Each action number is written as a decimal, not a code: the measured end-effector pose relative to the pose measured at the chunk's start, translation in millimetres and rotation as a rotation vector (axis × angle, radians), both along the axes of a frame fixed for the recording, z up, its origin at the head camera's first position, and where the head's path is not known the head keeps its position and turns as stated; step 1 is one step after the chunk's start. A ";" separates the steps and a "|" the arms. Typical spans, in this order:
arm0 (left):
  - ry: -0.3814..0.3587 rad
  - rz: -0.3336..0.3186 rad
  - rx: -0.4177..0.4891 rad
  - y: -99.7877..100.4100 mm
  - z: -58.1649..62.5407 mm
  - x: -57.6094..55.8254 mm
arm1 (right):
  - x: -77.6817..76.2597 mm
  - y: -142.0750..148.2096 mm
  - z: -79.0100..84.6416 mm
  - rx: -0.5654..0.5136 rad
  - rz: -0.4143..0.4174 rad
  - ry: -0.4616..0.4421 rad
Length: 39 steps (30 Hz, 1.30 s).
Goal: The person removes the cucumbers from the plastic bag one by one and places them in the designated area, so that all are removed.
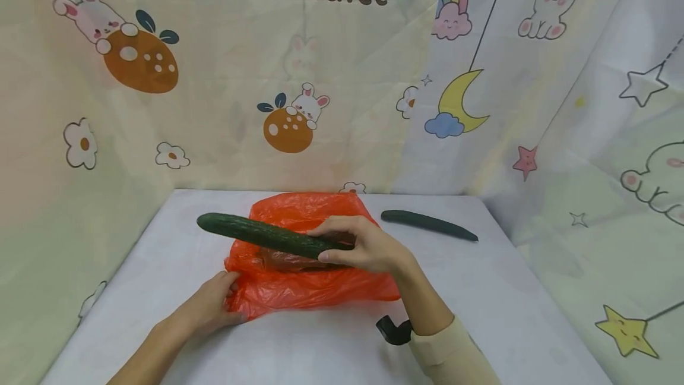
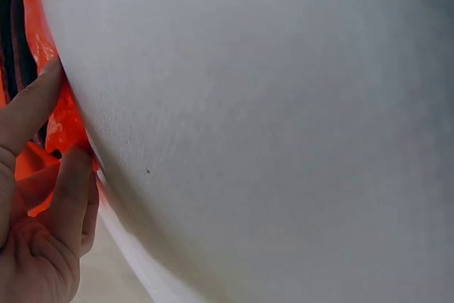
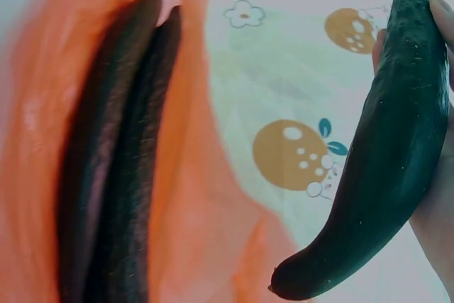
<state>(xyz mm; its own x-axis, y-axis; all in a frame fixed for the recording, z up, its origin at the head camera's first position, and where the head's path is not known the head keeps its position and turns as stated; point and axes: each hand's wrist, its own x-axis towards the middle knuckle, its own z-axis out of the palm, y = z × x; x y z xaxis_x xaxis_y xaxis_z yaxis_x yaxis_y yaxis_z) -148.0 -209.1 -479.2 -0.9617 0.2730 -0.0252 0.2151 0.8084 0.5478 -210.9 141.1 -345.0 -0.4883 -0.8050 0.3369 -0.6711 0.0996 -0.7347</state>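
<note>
Bunny-print backdrop (image 1: 214, 111), white table (image 1: 320, 349). Right hand (image 1: 369, 245) grips a cucumber (image 1: 262, 234) over the red bag (image 1: 320, 290); left hand (image 1: 211, 305) pinches its edge. I'd keep that edge steady so nothing snags.

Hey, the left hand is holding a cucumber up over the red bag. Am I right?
Not quite: it's the right hand holding a cucumber up over the red bag. The head view shows it; the left hand holds the bag's edge.
</note>
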 end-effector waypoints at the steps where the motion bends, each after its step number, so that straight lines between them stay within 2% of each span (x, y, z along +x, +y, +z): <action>1: -0.013 0.006 -0.007 -0.2 0.4 -0.1 | -1.3 -1.3 3.4 -0.023 0.000 -0.003; 3: -0.038 0.019 -0.015 -0.1 1.5 -0.7 | -4.3 -3.4 9.8 -0.067 -0.006 -0.006; 6: -0.055 0.013 -0.019 -0.2 2.3 -1.2 | -9.3 -5.7 19.7 -0.133 -0.021 0.035; 11: -0.047 0.000 -0.023 -0.1 2.8 -1.0 | -17.1 -7.4 35.2 -0.230 -0.019 0.057; 17: -0.076 0.025 -0.023 -0.2 3.1 -1.7 | -24.3 2.6 42.2 -0.300 -0.061 0.077; 25: -0.067 0.016 -0.014 -2.3 3.1 -1.9 | -38.1 34.9 26.9 -0.239 -0.202 0.104; 39: -0.051 0.009 -0.013 -1.0 6.7 -0.9 | -48.0 111.9 -7.0 -0.074 -0.426 0.043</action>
